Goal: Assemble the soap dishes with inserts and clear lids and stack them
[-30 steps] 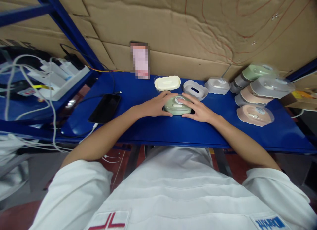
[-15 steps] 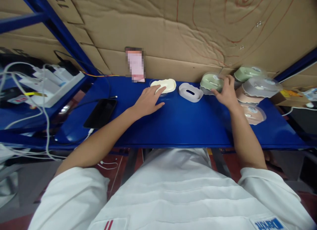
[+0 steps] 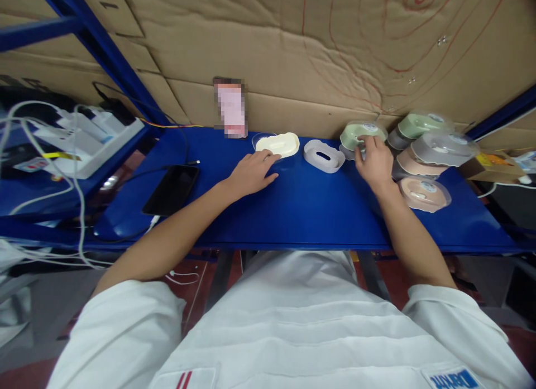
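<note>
My left hand lies with fingers stretched out, the fingertips at the front edge of a cream oval soap dish. A clear plastic piece shows behind that dish's left end. To the right sits a lavender-grey oval dish with a slot in its floor, untouched. My right hand is at the front right of a green soap dish with a clear lid. Its fingers are bent and apart against the dish's front, and they hide part of it. Whether they press on it is hard to tell.
Lidded dishes in green, grey and peach are stacked or set at the right. A black phone with a cable lies left, and a blurred-screen phone leans on the cardboard. White power strips stand far left.
My right hand has moved left, from the green dish's right side to its front. My left fingers have drawn back slightly from over the cream dish to its front edge.
</note>
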`<state>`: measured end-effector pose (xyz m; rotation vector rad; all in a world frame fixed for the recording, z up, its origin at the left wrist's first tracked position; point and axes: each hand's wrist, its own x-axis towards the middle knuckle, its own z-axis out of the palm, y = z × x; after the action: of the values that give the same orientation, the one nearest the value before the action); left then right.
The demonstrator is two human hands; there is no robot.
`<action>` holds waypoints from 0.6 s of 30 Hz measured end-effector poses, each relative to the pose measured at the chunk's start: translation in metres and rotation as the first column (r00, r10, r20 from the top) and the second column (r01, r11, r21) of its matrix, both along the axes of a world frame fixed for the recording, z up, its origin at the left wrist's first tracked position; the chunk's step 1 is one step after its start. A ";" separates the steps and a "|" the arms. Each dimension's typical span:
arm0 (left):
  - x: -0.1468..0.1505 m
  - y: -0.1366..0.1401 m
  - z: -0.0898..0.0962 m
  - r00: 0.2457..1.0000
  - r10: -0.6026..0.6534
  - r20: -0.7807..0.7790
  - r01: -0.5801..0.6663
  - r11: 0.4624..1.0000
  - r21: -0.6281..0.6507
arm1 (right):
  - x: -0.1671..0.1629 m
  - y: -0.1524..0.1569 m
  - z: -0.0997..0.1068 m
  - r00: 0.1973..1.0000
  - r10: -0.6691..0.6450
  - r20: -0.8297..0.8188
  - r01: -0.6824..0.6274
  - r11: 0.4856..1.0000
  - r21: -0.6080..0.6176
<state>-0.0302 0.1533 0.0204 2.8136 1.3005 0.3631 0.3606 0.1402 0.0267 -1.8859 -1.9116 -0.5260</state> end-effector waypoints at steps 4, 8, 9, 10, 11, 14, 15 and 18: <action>0.000 0.000 -0.001 1.000 -0.005 -0.003 0.005 1.000 0.009 | -0.016 -0.003 -0.007 0.997 0.056 -0.047 -0.060 0.994 -0.096; -0.001 0.000 -0.004 1.000 -0.021 -0.001 0.021 0.999 0.029 | -0.022 -0.004 -0.011 0.996 0.036 -0.080 -0.051 0.978 -0.204; -0.001 0.000 -0.004 1.000 -0.023 0.001 0.023 0.999 0.033 | -0.021 -0.004 -0.011 0.996 0.031 -0.088 -0.049 0.976 -0.211; -0.001 0.000 -0.004 1.000 -0.023 -0.001 0.023 0.999 0.037 | -0.020 -0.003 -0.011 0.995 0.026 -0.099 -0.047 0.976 -0.212; -0.001 -0.001 -0.004 1.000 -0.022 -0.006 0.022 0.999 0.042 | -0.019 -0.002 -0.012 0.994 0.023 -0.111 -0.046 0.977 -0.208; 0.000 -0.002 -0.002 0.999 -0.018 -0.029 0.019 0.999 0.048 | -0.014 0.001 -0.013 0.990 0.021 -0.139 -0.049 0.978 -0.201; 0.000 -0.002 -0.001 0.999 -0.013 -0.034 0.015 0.999 0.048 | -0.013 0.002 -0.013 0.990 0.020 -0.143 -0.049 0.978 -0.202; 0.000 -0.003 0.000 0.999 0.014 -0.041 -0.013 0.999 0.045 | -0.010 0.004 -0.014 0.989 0.006 -0.149 -0.038 0.976 -0.217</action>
<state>-0.0297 0.1508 0.0202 2.8656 1.3365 0.3400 0.3508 0.1439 0.0128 -1.9736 -1.9561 -0.1670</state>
